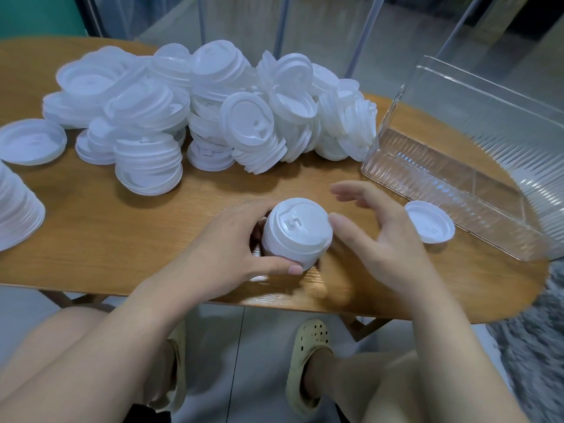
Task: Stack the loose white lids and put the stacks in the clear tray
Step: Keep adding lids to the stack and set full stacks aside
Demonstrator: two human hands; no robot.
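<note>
White short lid stack (296,235) is gripped upright by the left hand (235,239) near the table edge, right hand (375,227) spread and empty just beside it, nearer the clear tray (457,166) lying right of the stack.

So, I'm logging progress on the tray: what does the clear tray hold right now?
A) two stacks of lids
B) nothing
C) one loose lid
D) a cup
B: the clear tray shows only its ribbed bottom; the single lid nearest it lies on the table outside its wall.
</note>
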